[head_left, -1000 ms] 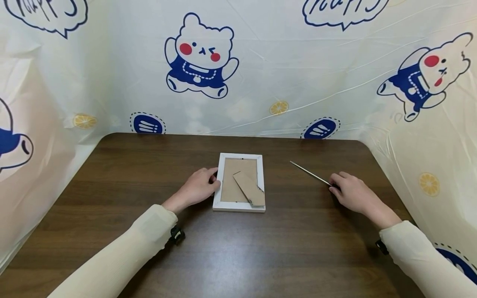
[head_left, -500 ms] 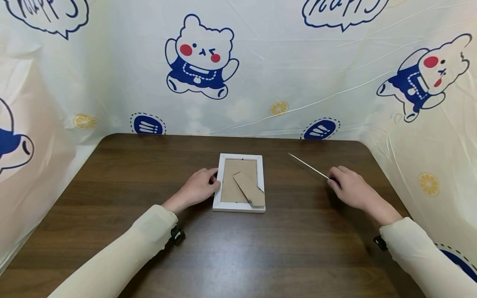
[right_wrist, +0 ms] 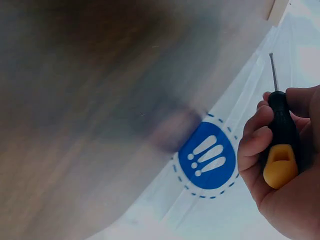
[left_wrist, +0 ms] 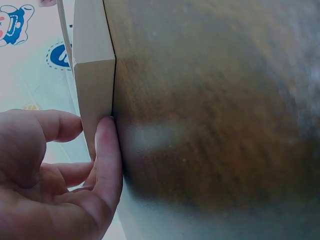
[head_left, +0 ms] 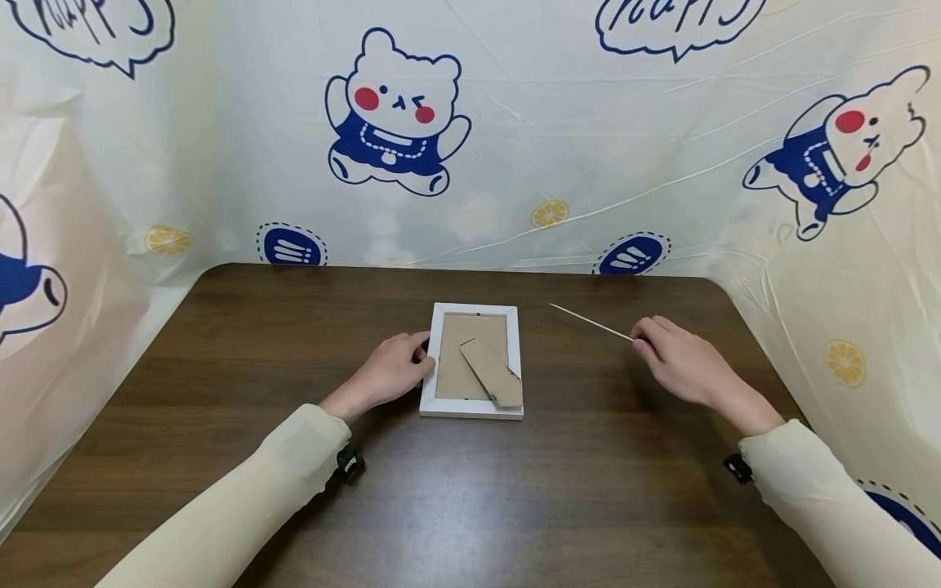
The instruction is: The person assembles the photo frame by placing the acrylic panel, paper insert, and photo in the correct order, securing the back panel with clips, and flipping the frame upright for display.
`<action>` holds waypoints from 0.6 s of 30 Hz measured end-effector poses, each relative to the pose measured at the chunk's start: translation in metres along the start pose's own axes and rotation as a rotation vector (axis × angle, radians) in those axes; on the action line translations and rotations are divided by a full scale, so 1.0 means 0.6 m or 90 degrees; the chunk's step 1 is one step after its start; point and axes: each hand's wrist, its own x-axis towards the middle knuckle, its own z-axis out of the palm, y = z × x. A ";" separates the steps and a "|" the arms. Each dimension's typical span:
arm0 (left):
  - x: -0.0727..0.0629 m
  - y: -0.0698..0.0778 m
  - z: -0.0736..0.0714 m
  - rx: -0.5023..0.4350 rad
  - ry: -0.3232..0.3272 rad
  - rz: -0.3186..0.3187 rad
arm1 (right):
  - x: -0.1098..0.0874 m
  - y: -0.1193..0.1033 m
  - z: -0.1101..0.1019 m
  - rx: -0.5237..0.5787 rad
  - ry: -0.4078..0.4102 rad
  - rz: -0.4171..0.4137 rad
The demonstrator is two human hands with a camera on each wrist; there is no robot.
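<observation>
Pale glare lies on the table (head_left: 459, 490), whose surface blurs in both wrist views.

There is one left hand (head_left: 384, 369) and one right hand (head_left: 684, 365) (two hands altogether), two sleeves (head_left: 265, 469), one screwdriver (right_wrist: 283, 125), one picture frame (head_left: 450, 359), one flap (head_left: 492, 376) and one table (head_left: 529, 490).

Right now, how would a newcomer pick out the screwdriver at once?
Find the dark table, then the white picture frame lying on it. To the frame's right, the right hand grips the screwdriver. Its long, thin metal shaft and black-and-yellow handle set it apart from the flat, rectangular frame.
</observation>
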 end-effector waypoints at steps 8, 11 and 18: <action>0.000 0.002 -0.002 -0.003 -0.003 0.004 | 0.036 -0.040 -0.007 0.021 -0.039 -0.025; 0.001 0.002 -0.002 0.000 -0.004 0.006 | 0.049 -0.055 -0.008 0.023 -0.053 -0.042; 0.001 0.004 -0.002 0.006 -0.007 0.000 | 0.077 -0.091 -0.012 0.020 -0.060 -0.072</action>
